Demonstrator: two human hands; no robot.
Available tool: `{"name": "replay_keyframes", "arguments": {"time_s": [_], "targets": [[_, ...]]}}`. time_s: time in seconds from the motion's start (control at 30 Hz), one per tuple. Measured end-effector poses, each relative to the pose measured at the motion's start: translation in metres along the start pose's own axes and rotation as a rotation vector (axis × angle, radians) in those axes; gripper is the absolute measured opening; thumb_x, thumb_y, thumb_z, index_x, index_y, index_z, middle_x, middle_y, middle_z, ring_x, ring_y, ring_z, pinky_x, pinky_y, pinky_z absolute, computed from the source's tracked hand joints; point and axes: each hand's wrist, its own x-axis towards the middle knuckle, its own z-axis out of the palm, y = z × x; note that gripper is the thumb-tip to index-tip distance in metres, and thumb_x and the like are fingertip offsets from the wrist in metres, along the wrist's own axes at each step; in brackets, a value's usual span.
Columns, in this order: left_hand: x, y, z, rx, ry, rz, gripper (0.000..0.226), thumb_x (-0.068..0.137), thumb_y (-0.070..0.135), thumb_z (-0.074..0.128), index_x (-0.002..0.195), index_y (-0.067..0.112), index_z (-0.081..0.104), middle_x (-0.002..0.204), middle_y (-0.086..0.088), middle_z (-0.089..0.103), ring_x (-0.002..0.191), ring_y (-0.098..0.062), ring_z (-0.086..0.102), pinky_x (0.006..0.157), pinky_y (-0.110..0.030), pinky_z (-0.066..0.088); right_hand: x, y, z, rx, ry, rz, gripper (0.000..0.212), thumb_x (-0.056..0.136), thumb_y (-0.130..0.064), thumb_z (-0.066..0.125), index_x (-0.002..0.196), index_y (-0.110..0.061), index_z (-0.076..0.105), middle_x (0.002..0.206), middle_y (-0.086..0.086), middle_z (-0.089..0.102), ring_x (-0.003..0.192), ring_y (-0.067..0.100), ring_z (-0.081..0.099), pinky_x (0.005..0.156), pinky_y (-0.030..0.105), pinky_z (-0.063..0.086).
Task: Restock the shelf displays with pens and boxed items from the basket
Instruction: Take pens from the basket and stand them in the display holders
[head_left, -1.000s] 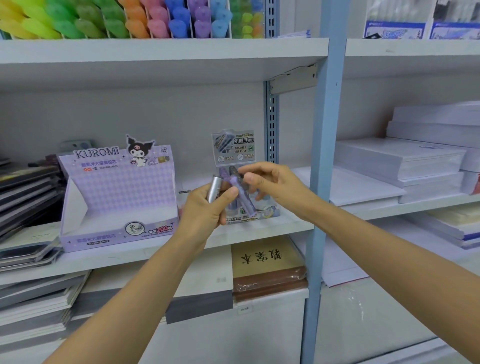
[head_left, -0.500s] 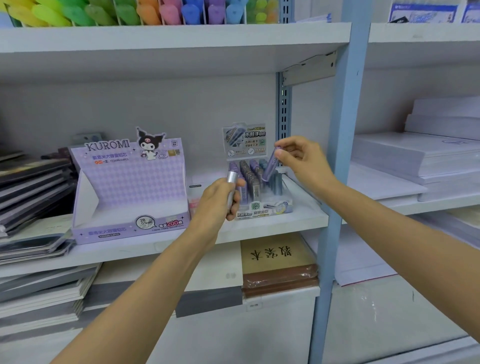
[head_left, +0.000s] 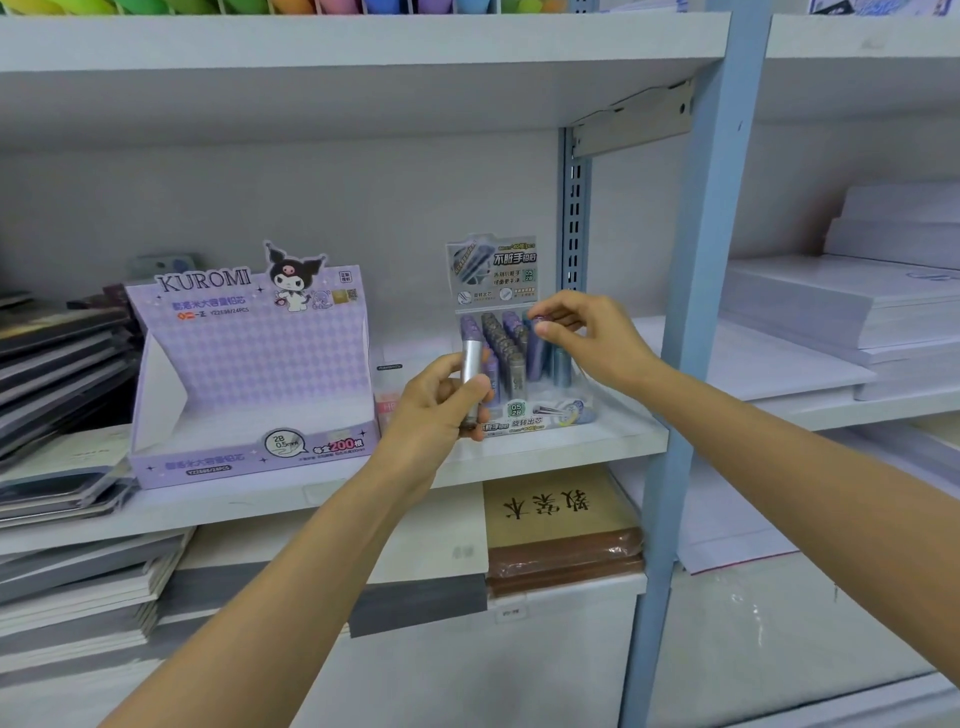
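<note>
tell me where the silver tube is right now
Head view, near centre: the silver cylindrical tube stands upright in the left hand, in front of the clear display tray of purple and grey tubes, right of the lilac cardboard Kuromi box.

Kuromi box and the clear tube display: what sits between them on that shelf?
In the head view, a small pinkish pack stands between the Kuromi box and the tube display; its details are too blurred to read.
</note>
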Motion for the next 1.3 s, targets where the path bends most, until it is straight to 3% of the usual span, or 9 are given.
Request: {"name": "replay_keyframes", "arguments": {"time_s": [0.3, 0.47, 0.63, 0.73, 0.83, 0.93, 1.07, 1.17, 1.3], "targets": [[0.001, 0.0, -0.001, 0.027, 0.002, -0.001, 0.032, 0.095, 0.004, 0.056, 0.126, 0.011, 0.057, 0.078, -0.006, 0.054, 0.063, -0.01, 0.051, 0.064, -0.022, 0.052, 0.006, 0.0, 0.007, 0.002, 0.011, -0.001, 0.017, 0.087, -0.01, 0.069, 0.104, -0.008, 0.069, 0.094, 0.006, 0.069, 0.085, 0.011, 0.06, 0.074, 0.008, 0.045], [-0.001, 0.002, -0.003, 0.038, -0.012, 0.008, 0.033, 0.093, 0.003, 0.059, 0.125, 0.011, 0.058, 0.084, -0.011, 0.053, 0.066, -0.014, 0.052, 0.065, -0.022, 0.053, 0.006, 0.009, 0.01, -0.149, 0.045, 0.0, 0.01, 0.085, -0.021, 0.073, 0.092, -0.017, 0.067, 0.091, -0.004, 0.067, 0.095, 0.015, 0.055, 0.089, 0.033, 0.046], [-0.002, 0.003, -0.004, 0.033, -0.008, -0.004, 0.038, 0.091, 0.004, 0.063, 0.128, 0.01, 0.054, 0.084, -0.007, 0.06, 0.065, -0.013, 0.058, 0.067, -0.025, 0.054, 0.004, 0.004, 0.007, -0.289, 0.004, 0.044, 0.018, 0.087, -0.028, 0.069, 0.101, -0.018, 0.073, 0.102, -0.005, 0.06, 0.106, 0.018, 0.045, 0.096, 0.037, 0.039], [-0.003, 0.004, -0.003, 0.055, 0.001, 0.008, 0.033, 0.088, 0.004, 0.067, 0.118, 0.014, 0.057, 0.086, -0.006, 0.064, 0.062, -0.008, 0.061, 0.067, -0.024, 0.055, -0.003, -0.014, -0.005, -0.027, 0.032, 0.004, 0.021, 0.094, -0.028, 0.059, 0.108, -0.016, 0.069, 0.107, 0.002, 0.062, 0.095, 0.014, 0.058, 0.084, 0.028, 0.045], [-0.003, 0.006, 0.0, 0.075, 0.021, 0.021, 0.027, 0.086, 0.004, 0.07, 0.109, 0.014, 0.059, 0.084, -0.005, 0.066, 0.057, -0.005, 0.061, 0.061, -0.021, 0.053, -0.015, -0.034, -0.012, 0.336, -0.176, 0.018, 0.025, 0.095, -0.023, 0.059, 0.118, -0.015, 0.064, 0.103, 0.006, 0.069, 0.082, 0.014, 0.067, 0.074, 0.024, 0.055], [-0.003, 0.008, 0.003, 0.075, 0.069, 0.029, 0.028, 0.084, 0.005, 0.072, 0.107, 0.011, 0.06, 0.082, -0.004, 0.067, 0.054, -0.005, 0.059, 0.058, -0.021, 0.05, -0.024, -0.039, -0.011, 0.425, -0.305, 0.024, 0.023, 0.089, -0.011, 0.066, 0.112, -0.006, 0.067, 0.098, 0.01, 0.072, 0.085, 0.014, 0.07, 0.075, 0.02, 0.055], [-0.003, 0.011, 0.006, -0.071, 0.16, 0.042, 0.025, 0.084, 0.003, 0.07, 0.108, 0.003, 0.064, 0.075, -0.002, 0.065, 0.053, -0.006, 0.054, 0.057, -0.019, 0.048, -0.032, -0.033, -0.011, 0.577, -0.24, 0.081, 0.016, 0.084, -0.007, 0.07, 0.1, -0.005, 0.067, 0.09, 0.013, 0.072, 0.08, 0.02, 0.07, 0.076, 0.028, 0.059], [-0.003, 0.012, 0.007, -0.171, 0.162, 0.052, 0.029, 0.085, 0.004, 0.068, 0.113, 0.0, 0.065, 0.088, -0.007, 0.07, 0.069, -0.011, 0.062, 0.066, -0.022, 0.051, -0.04, -0.029, -0.007, 0.63, -0.282, 0.084, 0.015, 0.08, -0.009, 0.074, 0.092, -0.01, 0.065, 0.088, 0.014, 0.072, 0.077, 0.021, 0.07, 0.071, 0.026, 0.058], [-0.007, 0.011, 0.012, -0.145, 0.121, 0.07, 0.03, 0.089, 0.005, 0.064, 0.119, 0.002, 0.064, 0.1, -0.008, 0.073, 0.094, -0.023, 0.07, 0.081, -0.028, 0.056, -0.048, -0.027, -0.004, 0.531, -0.33, 0.08, 0.025, 0.074, -0.026, 0.078, 0.09, -0.012, 0.065, 0.088, 0.007, 0.073, 0.082, 0.02, 0.07, 0.074, 0.026, 0.057]]}}
